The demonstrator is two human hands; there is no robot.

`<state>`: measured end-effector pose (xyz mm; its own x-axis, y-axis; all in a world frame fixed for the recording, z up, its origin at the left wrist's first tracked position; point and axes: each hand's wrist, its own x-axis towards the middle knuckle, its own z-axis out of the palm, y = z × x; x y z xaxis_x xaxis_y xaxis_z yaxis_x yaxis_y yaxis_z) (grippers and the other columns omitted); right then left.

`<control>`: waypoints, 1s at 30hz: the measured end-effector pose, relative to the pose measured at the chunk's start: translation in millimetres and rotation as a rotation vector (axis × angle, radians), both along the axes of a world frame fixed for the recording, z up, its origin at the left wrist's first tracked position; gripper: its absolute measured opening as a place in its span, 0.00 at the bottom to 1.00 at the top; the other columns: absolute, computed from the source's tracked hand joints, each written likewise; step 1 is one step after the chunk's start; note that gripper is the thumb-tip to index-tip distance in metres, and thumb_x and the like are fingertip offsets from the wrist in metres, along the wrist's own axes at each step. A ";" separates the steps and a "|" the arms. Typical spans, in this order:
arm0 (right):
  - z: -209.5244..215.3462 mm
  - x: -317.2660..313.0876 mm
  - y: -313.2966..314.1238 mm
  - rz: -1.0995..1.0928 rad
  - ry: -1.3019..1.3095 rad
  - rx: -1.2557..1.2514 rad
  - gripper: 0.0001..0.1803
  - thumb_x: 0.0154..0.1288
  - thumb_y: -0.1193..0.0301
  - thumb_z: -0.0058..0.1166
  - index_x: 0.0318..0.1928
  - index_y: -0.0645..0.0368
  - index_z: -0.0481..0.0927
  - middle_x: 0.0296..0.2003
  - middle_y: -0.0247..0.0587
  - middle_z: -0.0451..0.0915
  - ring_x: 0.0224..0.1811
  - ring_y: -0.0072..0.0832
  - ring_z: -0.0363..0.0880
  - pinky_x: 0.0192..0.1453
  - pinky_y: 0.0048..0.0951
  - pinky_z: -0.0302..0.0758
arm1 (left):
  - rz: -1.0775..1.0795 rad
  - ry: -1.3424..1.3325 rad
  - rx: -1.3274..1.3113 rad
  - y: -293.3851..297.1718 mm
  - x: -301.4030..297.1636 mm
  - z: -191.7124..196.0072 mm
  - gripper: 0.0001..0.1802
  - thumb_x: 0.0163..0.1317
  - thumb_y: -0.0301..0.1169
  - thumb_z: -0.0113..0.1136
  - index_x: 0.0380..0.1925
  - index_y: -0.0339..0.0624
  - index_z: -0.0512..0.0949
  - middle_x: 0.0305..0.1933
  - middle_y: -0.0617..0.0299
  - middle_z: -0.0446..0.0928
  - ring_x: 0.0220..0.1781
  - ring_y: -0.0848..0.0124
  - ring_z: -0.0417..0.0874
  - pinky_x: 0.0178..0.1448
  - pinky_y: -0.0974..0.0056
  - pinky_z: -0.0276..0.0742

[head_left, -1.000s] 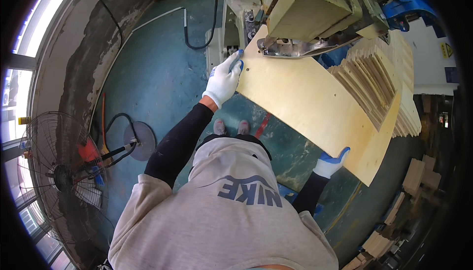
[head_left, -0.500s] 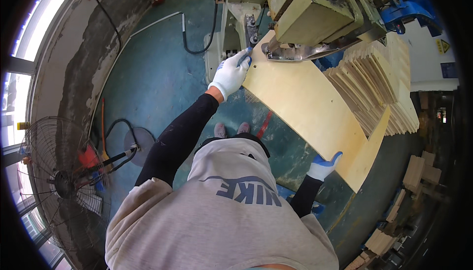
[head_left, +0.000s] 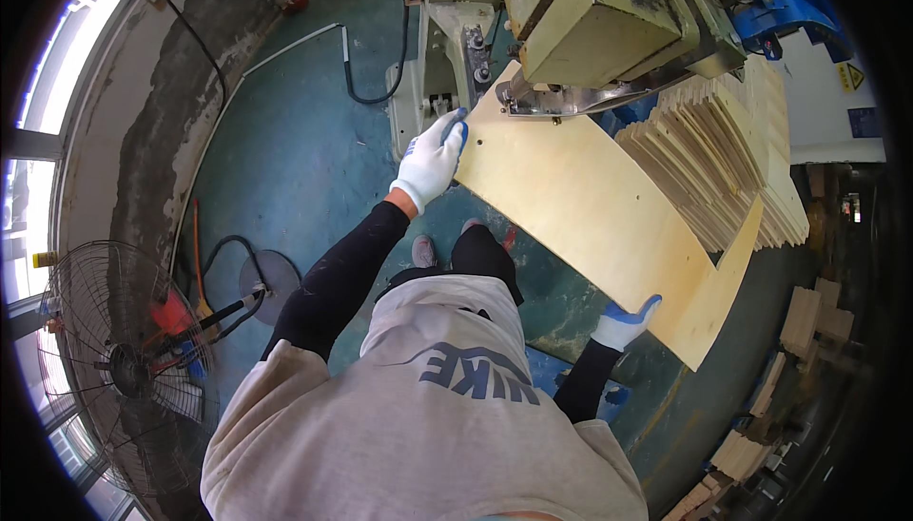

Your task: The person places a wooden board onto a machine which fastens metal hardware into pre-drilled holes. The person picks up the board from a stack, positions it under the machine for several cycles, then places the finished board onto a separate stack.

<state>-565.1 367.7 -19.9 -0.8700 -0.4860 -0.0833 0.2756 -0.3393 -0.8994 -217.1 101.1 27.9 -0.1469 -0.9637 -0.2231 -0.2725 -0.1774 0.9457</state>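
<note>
I hold long pale curved plywood sheet (head_left: 590, 217) under big yellow-green metal machine (head_left: 590, 17). Left hand (head_left: 430, 162) grips sheet corner near machine; right hand (head_left: 623, 323) clamps far edge. Best keep sheet flat, fingers away from machine head.

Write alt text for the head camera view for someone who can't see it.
Seen from above, a person's gloved left hand and right hand hold a pale plywood sheet under a beige machine head. Stacked plywood pieces sit right; a floor fan stands left.
</note>
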 end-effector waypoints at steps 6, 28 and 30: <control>0.0 1.6 -1.4 -0.016 -0.094 -0.011 0.32 0.82 0.51 0.39 0.73 0.61 0.63 0.72 0.44 0.67 0.72 0.39 0.67 0.77 0.43 0.63 | -0.124 -0.077 -0.025 24.2 34.9 -29.8 0.27 0.79 0.49 0.47 0.46 0.31 0.80 0.25 0.67 0.72 0.24 0.79 0.73 0.27 0.68 0.72; 6.2 -0.7 -5.5 0.033 -0.124 -0.065 0.30 0.82 0.53 0.41 0.72 0.60 0.65 0.71 0.43 0.70 0.71 0.38 0.69 0.76 0.41 0.63 | -0.067 -0.162 -0.181 24.4 28.7 13.2 0.27 0.77 0.48 0.45 0.31 0.33 0.74 0.25 0.42 0.74 0.30 0.43 0.77 0.37 0.48 0.71; 8.6 4.6 -12.4 0.024 -0.085 -0.085 0.30 0.82 0.53 0.40 0.73 0.60 0.65 0.71 0.43 0.69 0.71 0.38 0.68 0.76 0.40 0.63 | -0.058 -0.022 -0.150 4.6 29.7 -12.8 0.28 0.77 0.49 0.46 0.37 0.31 0.77 0.27 0.46 0.76 0.29 0.52 0.78 0.38 0.53 0.73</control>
